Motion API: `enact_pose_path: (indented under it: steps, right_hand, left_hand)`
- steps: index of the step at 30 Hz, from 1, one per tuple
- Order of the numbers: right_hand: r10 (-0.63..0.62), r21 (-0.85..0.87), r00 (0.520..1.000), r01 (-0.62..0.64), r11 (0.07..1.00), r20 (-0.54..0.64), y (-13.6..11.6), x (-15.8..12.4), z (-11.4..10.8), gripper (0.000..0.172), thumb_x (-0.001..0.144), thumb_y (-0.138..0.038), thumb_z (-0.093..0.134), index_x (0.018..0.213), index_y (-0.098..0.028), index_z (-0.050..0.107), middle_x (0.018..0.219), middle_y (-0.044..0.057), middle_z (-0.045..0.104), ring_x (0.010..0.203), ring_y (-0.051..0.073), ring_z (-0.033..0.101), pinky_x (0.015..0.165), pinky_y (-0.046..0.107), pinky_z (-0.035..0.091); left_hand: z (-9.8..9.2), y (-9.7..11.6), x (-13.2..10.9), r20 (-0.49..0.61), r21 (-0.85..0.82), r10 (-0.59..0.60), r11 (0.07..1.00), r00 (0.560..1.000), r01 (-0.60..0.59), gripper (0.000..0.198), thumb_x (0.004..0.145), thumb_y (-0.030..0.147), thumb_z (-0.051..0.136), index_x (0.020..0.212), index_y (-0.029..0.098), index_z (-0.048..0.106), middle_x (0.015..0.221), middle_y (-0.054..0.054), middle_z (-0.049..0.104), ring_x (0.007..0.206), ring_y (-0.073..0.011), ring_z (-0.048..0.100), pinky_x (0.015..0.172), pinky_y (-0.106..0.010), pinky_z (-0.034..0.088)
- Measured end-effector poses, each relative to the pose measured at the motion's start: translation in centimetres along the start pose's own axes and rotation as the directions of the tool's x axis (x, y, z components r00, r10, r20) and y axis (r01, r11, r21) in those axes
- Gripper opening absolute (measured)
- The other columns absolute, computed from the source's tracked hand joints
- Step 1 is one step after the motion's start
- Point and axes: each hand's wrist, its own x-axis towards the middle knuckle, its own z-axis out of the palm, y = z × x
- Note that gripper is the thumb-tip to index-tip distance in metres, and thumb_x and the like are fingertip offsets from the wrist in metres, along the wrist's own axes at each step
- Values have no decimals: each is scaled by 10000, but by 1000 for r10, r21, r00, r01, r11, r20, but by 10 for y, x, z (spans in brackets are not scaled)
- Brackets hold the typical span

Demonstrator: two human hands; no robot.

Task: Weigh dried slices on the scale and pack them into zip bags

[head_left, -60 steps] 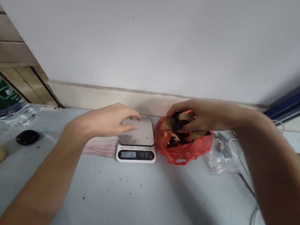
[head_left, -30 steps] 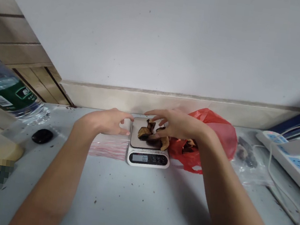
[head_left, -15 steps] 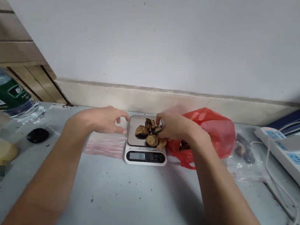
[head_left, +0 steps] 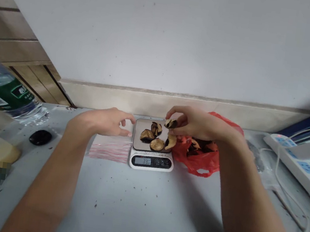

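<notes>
A white digital kitchen scale [head_left: 151,163] stands in the middle, its lit display blurred. Several curled, dried brown slices [head_left: 157,144] with dark edges lie on its metal plate. Over the plate's back right corner, my right hand [head_left: 185,122] pinches another dried slice [head_left: 170,123]. My left hand [head_left: 110,121] hovers by the plate's left edge, thumb and fingers apart, holding nothing. Under it lies a stack of clear zip bags [head_left: 109,150] with pink seals. Right of the scale a red plastic bag [head_left: 203,163] gapes, with more dried slices inside, partly behind my right forearm.
A large water bottle [head_left: 11,92] with a green label is at the left, near a black round object [head_left: 40,137]. A white power strip [head_left: 306,168] with cables lies at the right, beside a clear plastic bag [head_left: 265,173]. A wall [head_left: 166,37] rises behind.
My right hand has lifted up and right from the plate with a dried slice. The slices on the plate are more spread out, and the display reading differs. My left hand stays nearly still.
</notes>
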Motion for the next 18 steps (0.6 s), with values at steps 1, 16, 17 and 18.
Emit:
enact_pose_path:
  steps: [1,16,17,18]
  right_hand:
    - [-20,45,999,21,999,-29,3,-2,-3,367,852,-134,701,1196,-237,625,825,-9,735,693,150,675,617,230,511]
    - [-39,51,978,51,997,-206,33,-34,-37,409,845,-341,705,1238,-247,644,920,49,804,817,234,747,716,329,572]
    - [-43,35,979,51,998,-201,36,-35,-38,407,842,-354,698,1233,-251,652,915,45,805,807,236,746,703,333,571]
    - [-48,9,979,51,999,-197,39,-37,-38,396,835,-364,694,1214,-255,668,901,39,806,789,239,744,682,337,569]
  left_hand:
    - [0,-1,0,1,-4,-1,1000,1000,1,572,858,520,566,1392,320,611,1340,-104,713,1168,-311,687,943,-395,527]
    - [5,3,3,101,24,-4,1000,995,1,375,595,189,559,940,263,682,901,-20,797,800,-243,720,591,-283,449]
    - [3,3,2,97,30,-9,1000,995,6,374,604,179,545,941,261,684,918,-23,798,804,-240,720,591,-280,445]
    - [2,2,0,95,32,-14,999,995,12,374,615,173,534,946,257,686,947,-30,798,814,-239,721,596,-278,446]
